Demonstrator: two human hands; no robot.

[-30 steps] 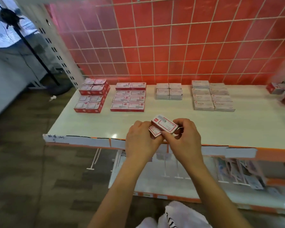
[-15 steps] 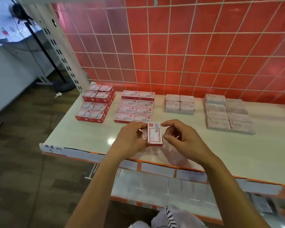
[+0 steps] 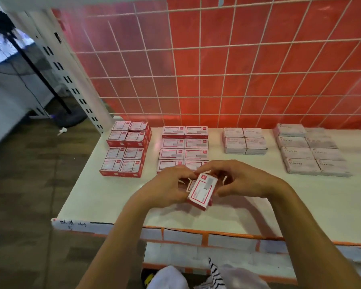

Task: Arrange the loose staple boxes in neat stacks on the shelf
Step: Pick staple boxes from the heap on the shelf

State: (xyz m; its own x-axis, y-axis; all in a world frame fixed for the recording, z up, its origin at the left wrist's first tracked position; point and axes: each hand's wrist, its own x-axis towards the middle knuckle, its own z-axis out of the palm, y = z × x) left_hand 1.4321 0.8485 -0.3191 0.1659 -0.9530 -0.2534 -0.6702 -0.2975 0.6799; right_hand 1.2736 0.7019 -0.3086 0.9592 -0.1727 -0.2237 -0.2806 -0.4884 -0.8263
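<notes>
since half a second ago the small red-and-white cardboard staple box has tipped from upright to a slant, label up, and the right hand has closed in to pinch its far end. the left hand grips the near side with curled fingers, a second like box tucked behind. both boxes hang just above the white shelf board, in front of the flat red-and-white row. my worry: the tucked box slips during a regrip, then drops off the front edge or knocks that row askew. every box is closed, so their contents cannot be seen.
</notes>
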